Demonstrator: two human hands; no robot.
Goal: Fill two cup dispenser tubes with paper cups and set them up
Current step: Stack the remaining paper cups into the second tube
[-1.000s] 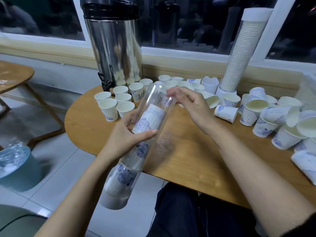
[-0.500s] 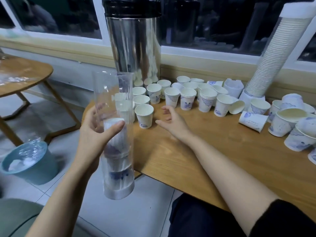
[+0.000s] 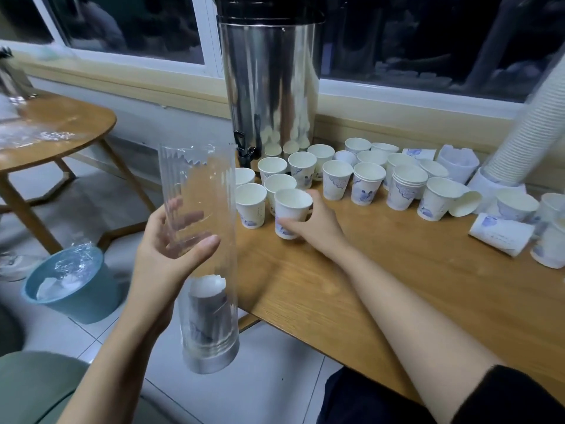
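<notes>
Tube filling under way, one cup being taken.
Clear dispenser tube [image 3: 198, 209] is standing nearly upright just off the table edge. The left hand [image 3: 162, 252] is wrapping its middle, thumb in front and the other fingers curling round behind, showing through the wall. Below the thumb a short stack of cups [image 3: 208, 304] is sitting on the grey base cap [image 3: 211, 361]. The right hand [image 3: 318, 223] is closing thumb and fingers round a single paper cup [image 3: 292, 209] on the near side of the cluster. That cup is likely handling light and easily crushed, so a gentle hold on the side wall is suiting it; the tube is looking stiff but slick. Beyond the right fingertips more cups are crowding the wooden table [image 3: 382, 295], a steel urn [image 3: 269, 87] rising behind them under dark windows. Left of the left hand, a blue bin [image 3: 73, 283] is sitting on the tiled floor.
</notes>
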